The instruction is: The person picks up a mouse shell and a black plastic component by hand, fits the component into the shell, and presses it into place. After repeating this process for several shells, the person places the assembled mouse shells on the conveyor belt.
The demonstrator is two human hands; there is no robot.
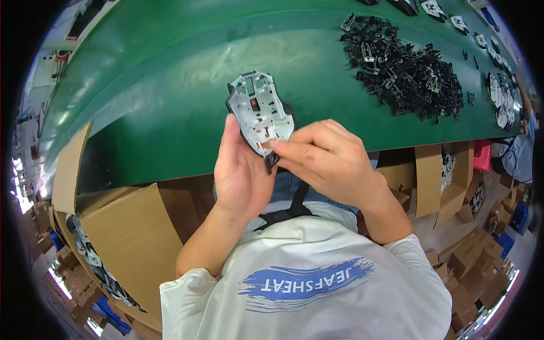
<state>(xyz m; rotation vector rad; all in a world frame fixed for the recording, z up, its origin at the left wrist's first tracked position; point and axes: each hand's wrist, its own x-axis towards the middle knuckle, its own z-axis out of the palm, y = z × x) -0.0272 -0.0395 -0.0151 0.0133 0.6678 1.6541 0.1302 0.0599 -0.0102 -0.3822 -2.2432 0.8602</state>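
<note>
Above the table's near edge, my left hand [242, 178] holds up a plastic shell [263, 113], shaped like a computer mouse housing. Its pale, ribbed inside with several cut-outs faces me, and its rim is black. The left thumb lies along the shell's left side, while the other fingers are hidden beneath it. At the shell's near end, my right hand [328, 156] has thumb and forefinger pinched together. A small black plastic piece [272, 162] is right by those fingertips, touching the shell's near end. Whether it is loose or attached cannot be made out.
On the green table [170, 96], a heap of small black plastic parts [402, 68] lies to the right. Similar shells [501, 99] line the far right. An open cardboard box [127, 226] stands at lower left, another box [439, 181] at right. A person [518, 153] sits at far right.
</note>
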